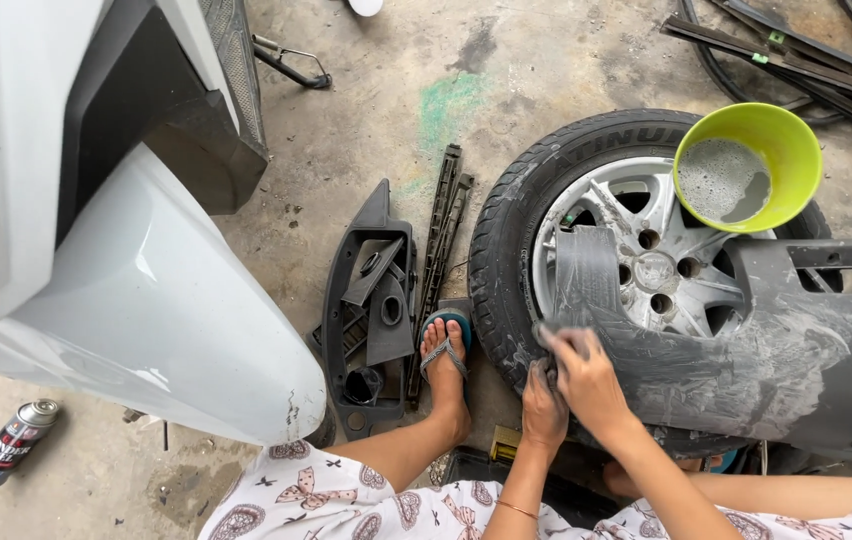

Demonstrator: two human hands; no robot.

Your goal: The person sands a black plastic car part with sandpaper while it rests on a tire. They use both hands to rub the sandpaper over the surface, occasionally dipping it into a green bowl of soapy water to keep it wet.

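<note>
While a spray can (9, 444) lies on the concrete floor (376, 120) at far left beside a white car panel (146, 310), the left hand (543, 403) steadies a grey bumper piece (746, 350) resting on a wheel (546, 210). The right hand (586, 375), fingers pressed together, rubs its soapy surface. Even, flat strokes seem best. A green bowl (781, 150) of suds sits beyond.

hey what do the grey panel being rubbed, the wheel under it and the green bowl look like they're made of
The grey panel looks like moulded plastic, matt, with soapy smears and cut-out openings. The wheel seems a silvery cast metal rim, spoked with bolt holes, inside a black rubber tyre with tread. The green bowl is probably glossy plastic, holding foamy water.
</note>
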